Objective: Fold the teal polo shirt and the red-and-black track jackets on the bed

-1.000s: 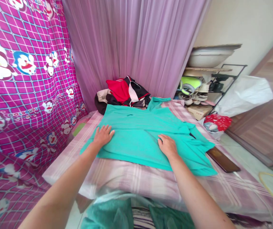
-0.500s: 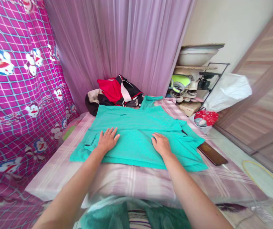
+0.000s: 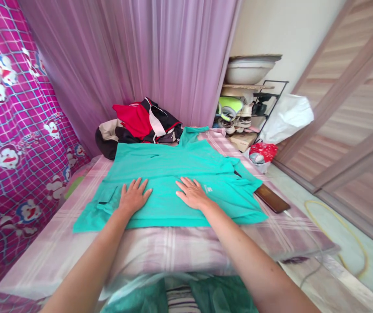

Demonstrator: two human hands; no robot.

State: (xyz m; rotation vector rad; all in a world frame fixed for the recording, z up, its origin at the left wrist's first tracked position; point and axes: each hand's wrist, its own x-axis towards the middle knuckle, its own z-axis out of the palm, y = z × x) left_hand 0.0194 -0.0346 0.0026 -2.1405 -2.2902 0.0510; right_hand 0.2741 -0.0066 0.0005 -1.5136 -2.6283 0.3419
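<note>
A teal shirt [image 3: 160, 169] lies spread on the bed, its collar end pointing away and its hem near the front edge. My left hand [image 3: 134, 196] rests flat on its left half, fingers apart, beside a pocket with a dark tab. Palm down, my right hand [image 3: 191, 192] lies on the middle of the shirt with its fingers spread. A small white logo shows just right of that hand. At the right, part of the shirt is bunched in folds. Neither hand grips the cloth.
Red and black clothes [image 3: 141, 121] are heaped behind the shirt. A phone [image 3: 273, 199] with a white cable lies at its right edge on the plaid bedsheet [image 3: 160, 248]. Beyond stand a shoe rack [image 3: 279, 95] and a white bag [image 3: 291, 117]. A patterned pink curtain [image 3: 26, 174] hangs left.
My right hand has slid left across the shirt, uncovering the logo, and its fingers are spread wider. My left hand stays on the left half. The whole view has turned rightward.
</note>
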